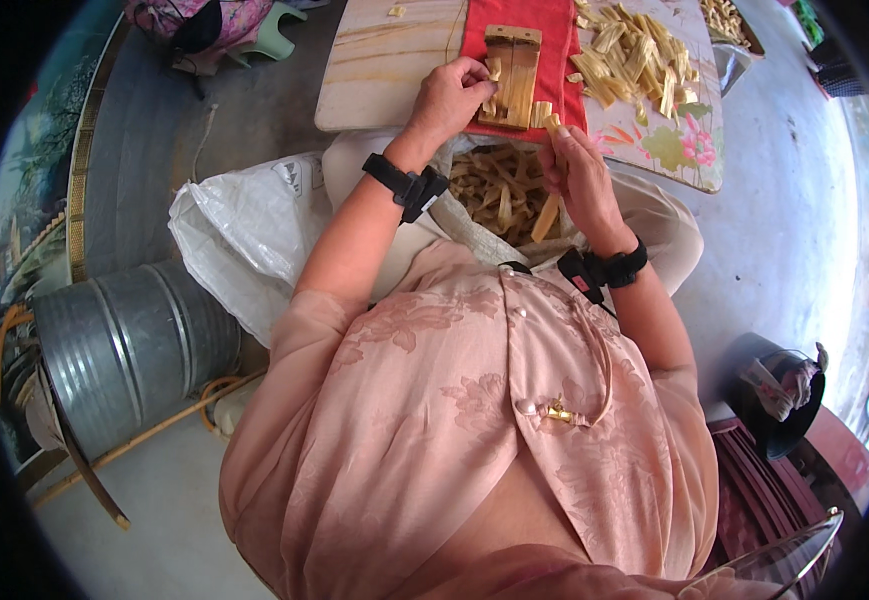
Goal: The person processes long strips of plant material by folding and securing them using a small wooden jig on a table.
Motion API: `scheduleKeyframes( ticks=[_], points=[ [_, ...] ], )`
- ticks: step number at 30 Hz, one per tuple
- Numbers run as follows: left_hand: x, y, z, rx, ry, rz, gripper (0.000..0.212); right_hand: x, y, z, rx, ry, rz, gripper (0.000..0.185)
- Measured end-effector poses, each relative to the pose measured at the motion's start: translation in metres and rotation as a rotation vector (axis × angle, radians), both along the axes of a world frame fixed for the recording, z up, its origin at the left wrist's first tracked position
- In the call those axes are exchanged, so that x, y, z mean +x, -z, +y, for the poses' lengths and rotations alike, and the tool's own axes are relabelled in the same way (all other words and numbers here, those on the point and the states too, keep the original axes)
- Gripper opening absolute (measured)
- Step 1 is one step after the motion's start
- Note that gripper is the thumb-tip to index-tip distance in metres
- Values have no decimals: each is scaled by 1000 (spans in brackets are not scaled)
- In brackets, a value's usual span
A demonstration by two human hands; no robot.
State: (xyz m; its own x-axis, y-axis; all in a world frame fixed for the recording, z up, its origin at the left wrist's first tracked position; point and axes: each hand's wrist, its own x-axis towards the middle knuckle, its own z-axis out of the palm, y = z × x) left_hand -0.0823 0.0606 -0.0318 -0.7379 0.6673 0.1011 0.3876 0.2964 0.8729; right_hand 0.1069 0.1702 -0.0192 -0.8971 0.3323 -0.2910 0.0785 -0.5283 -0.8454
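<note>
A wooden block [522, 90] with a narrow lengthwise slit and a raised end piece lies on a red cloth [560, 45]. At the block's left edge, my left hand [451, 97] pinches a short piece of dried yellowish strip [493, 69]; another short piece [489, 103] lies just below its fingertips. My right hand [583, 176] grips a long dried strip [547, 219], whose upper end shows above the thumb near the block's lower right corner. One cut piece [541, 114] rests beside that corner. Below the table edge, an open woven sack [472, 229] holds many similar strips.
A heap of cut pieces [633, 60] covers the right of the floral-printed table [397, 82]. A white plastic sack [243, 225] and a ribbed metal drum [134, 345] stand to the left. On the right is a black bucket [776, 397]; a green stool [277, 34] is at upper left.
</note>
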Motion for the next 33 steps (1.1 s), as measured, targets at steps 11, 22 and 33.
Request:
scheduleKeyframes(
  ticks=[11,22,33],
  points=[
    [77,-15,-63,19,105,-23,21,-3,-17,-21,893,209,108,19],
    [90,-17,-57,339,66,-1249,25,7,-14,-60,936,-105,327,17],
    [99,-39,-59,-20,203,46,14,-10,-35,-51,1071,144,249,10]
  ],
)
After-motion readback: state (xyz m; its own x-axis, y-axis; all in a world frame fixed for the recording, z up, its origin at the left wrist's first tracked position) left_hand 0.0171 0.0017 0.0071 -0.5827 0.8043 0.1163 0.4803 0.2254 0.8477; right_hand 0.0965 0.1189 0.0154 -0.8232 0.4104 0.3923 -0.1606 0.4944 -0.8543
